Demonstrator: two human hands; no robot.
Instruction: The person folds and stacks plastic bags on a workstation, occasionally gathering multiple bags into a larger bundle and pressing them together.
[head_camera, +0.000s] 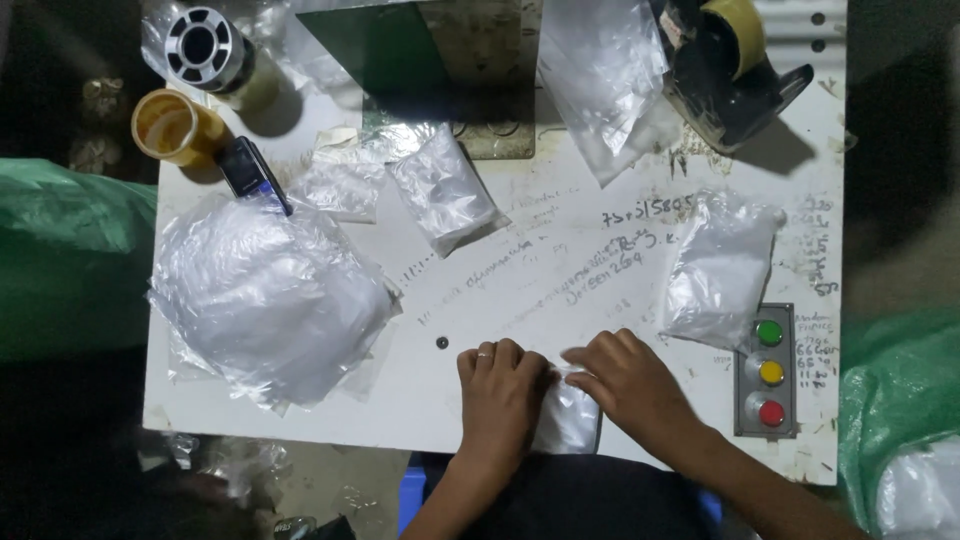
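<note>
Both hands press one small clear plastic bag flat at the white tabletop near edge: left hand fingers curled down on it, right hand fingers pinching its top edge. Stacked bags lie well left.

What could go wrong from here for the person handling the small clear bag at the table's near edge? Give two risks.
The small clear bag lies at the table edge under the left hand and right hand; it may slip off toward the lap. The big heap of clear bags overhangs the table's left side, so a nudge might spill some onto the floor.
</note>
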